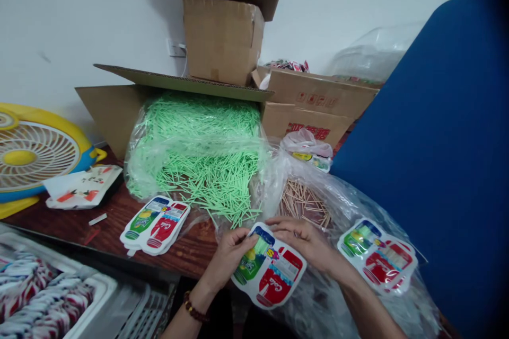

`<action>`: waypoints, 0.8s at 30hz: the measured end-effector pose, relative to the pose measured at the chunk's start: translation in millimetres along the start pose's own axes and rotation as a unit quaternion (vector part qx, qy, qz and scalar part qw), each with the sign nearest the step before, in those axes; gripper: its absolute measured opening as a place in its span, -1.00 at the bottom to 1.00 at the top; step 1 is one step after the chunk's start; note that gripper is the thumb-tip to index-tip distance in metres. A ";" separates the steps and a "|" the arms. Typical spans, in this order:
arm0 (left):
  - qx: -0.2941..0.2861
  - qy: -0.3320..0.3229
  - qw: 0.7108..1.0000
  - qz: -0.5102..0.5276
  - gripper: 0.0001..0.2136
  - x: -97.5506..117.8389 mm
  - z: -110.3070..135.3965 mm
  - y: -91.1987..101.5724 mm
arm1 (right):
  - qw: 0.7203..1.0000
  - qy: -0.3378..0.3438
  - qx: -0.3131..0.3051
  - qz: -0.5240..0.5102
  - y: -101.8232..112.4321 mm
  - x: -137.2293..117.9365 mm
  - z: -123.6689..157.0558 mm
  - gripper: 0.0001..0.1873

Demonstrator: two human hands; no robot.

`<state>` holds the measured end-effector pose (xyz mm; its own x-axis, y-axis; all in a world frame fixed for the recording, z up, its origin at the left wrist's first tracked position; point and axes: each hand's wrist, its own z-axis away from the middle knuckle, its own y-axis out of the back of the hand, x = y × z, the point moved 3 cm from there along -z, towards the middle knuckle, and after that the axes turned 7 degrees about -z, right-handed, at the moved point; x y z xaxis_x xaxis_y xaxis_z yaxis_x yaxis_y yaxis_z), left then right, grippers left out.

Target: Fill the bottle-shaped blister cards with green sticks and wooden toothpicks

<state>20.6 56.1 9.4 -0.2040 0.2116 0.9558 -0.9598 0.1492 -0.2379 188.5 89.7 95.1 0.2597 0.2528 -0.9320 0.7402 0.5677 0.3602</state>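
My left hand (230,253) and my right hand (305,238) both grip one printed card pack (274,275) with a green bottle and a red cola bottle drawn on it. The left fingers pinch its top left edge near some green sticks. The right fingers curl over its top right edge. Just behind the hands lies a big heap of green sticks (199,153) in clear plastic. A smaller heap of wooden sticks (304,204) sits in a plastic bag to the right of it.
A stack of the same card packs (156,224) lies on the wooden table (191,249) at left, another pack (377,255) at right. Cardboard boxes (222,39) stand behind. A yellow and blue fan (32,153) is far left, a blue panel (437,143) right.
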 end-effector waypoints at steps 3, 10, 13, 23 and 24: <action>0.003 -0.006 1.000 0.002 -0.76 2.3 1.5 1.3 | 1.000 -0.004 0.004 0.001 -1.0 4.5 -2.6 -0.79; -0.082 0.066 0.992 0.063 -0.69 4.8 9.4 0.2 | 0.998 -0.009 0.032 -0.054 -3.6 12.9 -7.5 -0.78; -0.069 0.063 0.993 0.074 -0.67 4.2 11.1 1.1 | 0.994 -0.033 0.042 -0.094 -3.8 17.5 -6.3 -0.80; -0.003 0.018 0.999 0.030 -0.73 1.9 15.1 5.9 | 0.976 -0.112 0.015 -0.184 -17.9 38.4 -5.1 -0.78; 0.004 0.019 0.999 0.034 -0.72 0.5 15.3 6.8 | 0.973 -0.120 0.019 -0.195 -20.1 40.4 -5.4 -0.77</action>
<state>11.1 42.4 10.9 -0.2611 0.2565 0.9306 -0.9456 0.1261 -0.3000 180.8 92.7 50.4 0.0888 -0.1692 -0.9816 0.8327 0.5533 -0.0200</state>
